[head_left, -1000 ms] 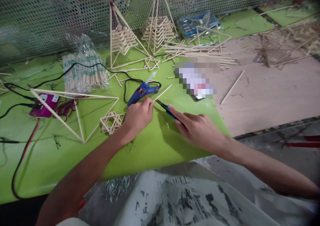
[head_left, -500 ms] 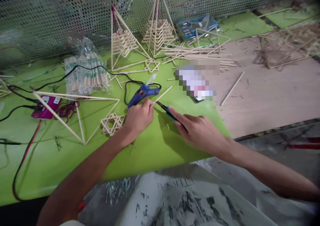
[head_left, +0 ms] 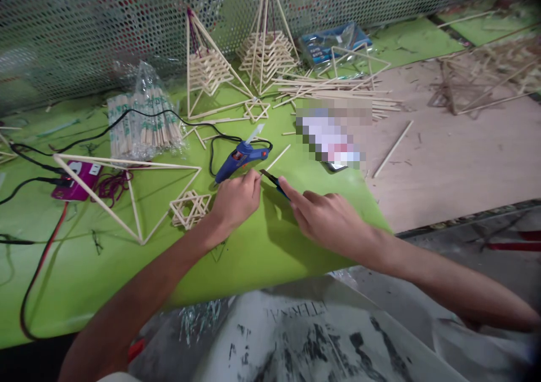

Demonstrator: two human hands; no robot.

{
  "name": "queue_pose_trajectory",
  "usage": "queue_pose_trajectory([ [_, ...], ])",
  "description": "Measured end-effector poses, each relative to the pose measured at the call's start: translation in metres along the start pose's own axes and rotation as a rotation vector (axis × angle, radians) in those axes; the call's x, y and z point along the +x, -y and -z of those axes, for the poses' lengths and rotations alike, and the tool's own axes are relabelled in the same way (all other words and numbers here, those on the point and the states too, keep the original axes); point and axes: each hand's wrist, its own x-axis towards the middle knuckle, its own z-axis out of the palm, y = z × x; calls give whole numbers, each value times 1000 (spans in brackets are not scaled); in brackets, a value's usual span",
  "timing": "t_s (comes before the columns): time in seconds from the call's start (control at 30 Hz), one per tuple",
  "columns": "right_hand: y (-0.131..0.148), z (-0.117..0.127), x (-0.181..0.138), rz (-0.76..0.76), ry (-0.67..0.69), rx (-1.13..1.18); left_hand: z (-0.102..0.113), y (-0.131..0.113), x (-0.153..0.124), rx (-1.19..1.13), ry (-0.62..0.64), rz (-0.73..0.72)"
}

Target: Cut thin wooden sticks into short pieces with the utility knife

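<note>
My left hand (head_left: 234, 201) is closed, pinching the near end of a thin wooden stick (head_left: 276, 158) against the green table (head_left: 262, 247). My right hand (head_left: 328, 218) is closed around a blue-handled cutter (head_left: 274, 181), with its dark blade tip touching the stick beside my left fingers. A blue glue gun (head_left: 239, 158) lies just beyond my left hand. A small woven stick star (head_left: 190, 207) lies left of that hand.
A large stick triangle frame (head_left: 127, 193) lies at left, next to a purple power strip (head_left: 76, 179) with black and red cables. A bag of sticks (head_left: 141, 123), two stick pyramids (head_left: 209, 69), loose sticks (head_left: 338, 92) and a brown board (head_left: 456, 145) lie beyond.
My right hand and the cutter shifted slightly left toward my left hand. The left hand stayed on the stick.
</note>
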Motion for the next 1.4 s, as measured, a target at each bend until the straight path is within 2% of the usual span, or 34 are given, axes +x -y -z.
queue_pose_trajectory([
  [0.23,-6,8,18,49,28,127,1,-1,-1,-13,2,-34],
  [0.5,-17,16,22,14,29,241,2,-2,-1,-19,10,-45],
  [0.63,-16,12,16,19,7,229,2,-1,-2,-27,10,13],
  [0.87,-13,1,-5,49,-49,111,2,-1,-1,-34,13,22],
  [1.1,-8,3,-8,45,-47,-2,0,-1,-1,-57,-4,9],
  [1.4,-8,2,-11,26,-53,3,0,-3,1,-41,-5,-3],
])
